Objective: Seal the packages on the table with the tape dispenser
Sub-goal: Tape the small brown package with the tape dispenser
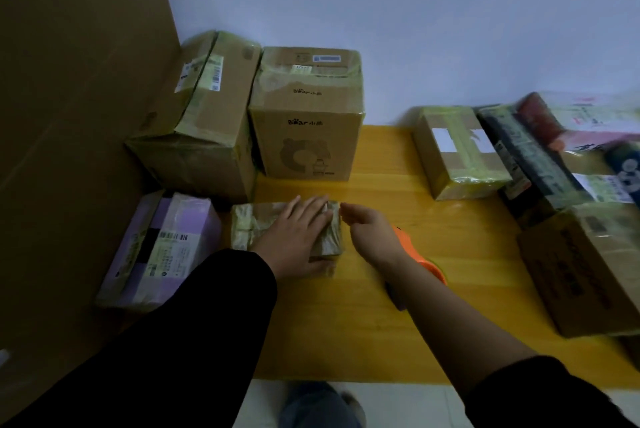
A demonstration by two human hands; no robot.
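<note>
The left hand [300, 230] lies flat, fingers spread, on a small taped package [249, 225] at the middle of the yellow table [398, 289], covering most of its top so any seam is hidden. The right hand [372, 232] sits just beside the package's right end, and the orange tape dispenser [420, 259] shows only in part behind the wrist, so I cannot tell whether the fingers grip it. Other packages ring the table: a bear-printed box [306, 116] at the back, a purple box [162, 247] at left, and blurred ones cut off at right.
</note>
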